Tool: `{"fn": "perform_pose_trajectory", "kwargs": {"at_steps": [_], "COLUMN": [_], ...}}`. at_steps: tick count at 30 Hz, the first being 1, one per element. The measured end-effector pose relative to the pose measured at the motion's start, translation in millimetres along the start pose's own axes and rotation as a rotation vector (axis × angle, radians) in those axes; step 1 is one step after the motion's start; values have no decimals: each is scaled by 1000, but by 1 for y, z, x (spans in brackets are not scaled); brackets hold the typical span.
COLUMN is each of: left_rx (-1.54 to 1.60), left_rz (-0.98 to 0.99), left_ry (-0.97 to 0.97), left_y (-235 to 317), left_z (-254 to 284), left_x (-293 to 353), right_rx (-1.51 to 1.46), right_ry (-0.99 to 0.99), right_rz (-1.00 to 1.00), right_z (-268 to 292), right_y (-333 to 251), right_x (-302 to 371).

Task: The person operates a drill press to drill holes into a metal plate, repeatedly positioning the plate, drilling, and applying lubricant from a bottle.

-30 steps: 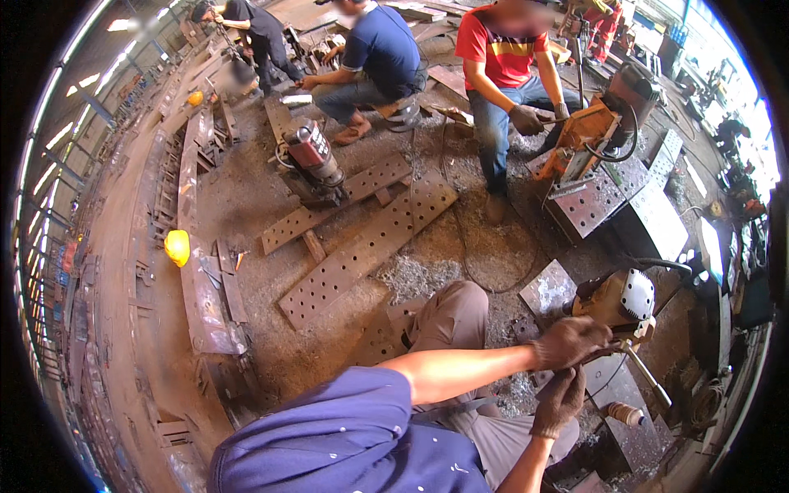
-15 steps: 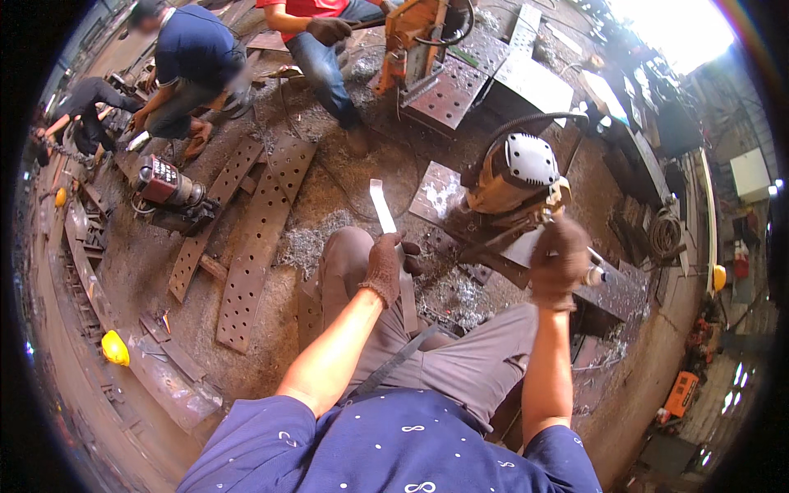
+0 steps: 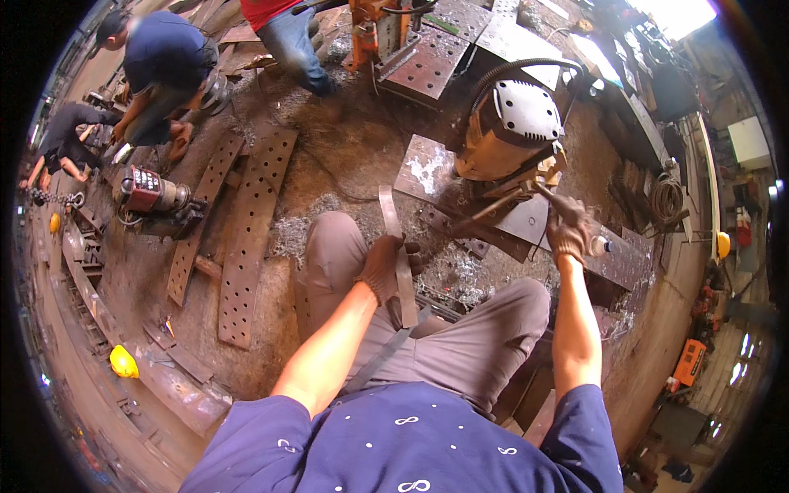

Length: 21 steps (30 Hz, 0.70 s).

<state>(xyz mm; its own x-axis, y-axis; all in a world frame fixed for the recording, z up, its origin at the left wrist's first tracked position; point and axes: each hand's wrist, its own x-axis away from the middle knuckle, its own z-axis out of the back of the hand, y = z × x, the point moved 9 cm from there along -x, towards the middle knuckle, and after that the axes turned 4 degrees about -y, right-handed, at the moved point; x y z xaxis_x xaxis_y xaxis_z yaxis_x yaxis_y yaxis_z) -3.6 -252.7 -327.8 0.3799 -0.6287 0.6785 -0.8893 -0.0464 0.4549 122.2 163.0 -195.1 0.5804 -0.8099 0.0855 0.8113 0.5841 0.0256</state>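
Observation:
My left hand (image 3: 382,267), in a brown knitted glove, is closed around a flat, slightly bent metal strip (image 3: 389,212) held upright over my left knee. To the right stands a portable drilling machine (image 3: 505,135) with a white vented cap and an orange-brown body. My right hand (image 3: 569,232), gloved too, is at the machine's near side, its fingers by the hub and seemingly closed on a lever (image 3: 552,197) there. Another lever (image 3: 493,208) slants from the hub to the lower left. The drill's cutting end is hidden. A perforated steel plate (image 3: 423,164) lies beneath the machine.
Long perforated plates (image 3: 256,238) lie left of my knees, beside a red motor unit (image 3: 152,191). Metal shavings (image 3: 460,287) litter the floor. Another orange drilling machine (image 3: 378,33) stands ahead. Co-workers in blue (image 3: 164,53) and red (image 3: 267,10) are beyond. A yellow helmet (image 3: 123,361) lies left.
My right hand has moved up and is less blurred. The metal strip has tilted, its top leaning leftward, still in my left hand. The person in red has shifted left in the picture.

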Motion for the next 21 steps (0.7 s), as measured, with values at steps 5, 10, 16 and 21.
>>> {"fn": "perform_pose_trajectory", "kwargs": {"at_steps": [5, 10, 16, 21], "left_rx": [45, 136, 1, -38], "left_rz": [-15, 49, -1, -52], "left_ry": [-95, -118, 77, 75], "left_y": [-8, -24, -6, 7], "left_z": [-26, -19, -21, -39], "left_x": [9, 4, 11, -22], "right_rx": [-405, -617, -677, -868], "right_ry": [-174, -256, -277, -155], "right_rz": [-120, -180, -132, 9], "right_z": [-112, -162, -155, -176], "right_y": [16, -19, -45, -25], "right_x": [-20, -7, 0, -11]}}
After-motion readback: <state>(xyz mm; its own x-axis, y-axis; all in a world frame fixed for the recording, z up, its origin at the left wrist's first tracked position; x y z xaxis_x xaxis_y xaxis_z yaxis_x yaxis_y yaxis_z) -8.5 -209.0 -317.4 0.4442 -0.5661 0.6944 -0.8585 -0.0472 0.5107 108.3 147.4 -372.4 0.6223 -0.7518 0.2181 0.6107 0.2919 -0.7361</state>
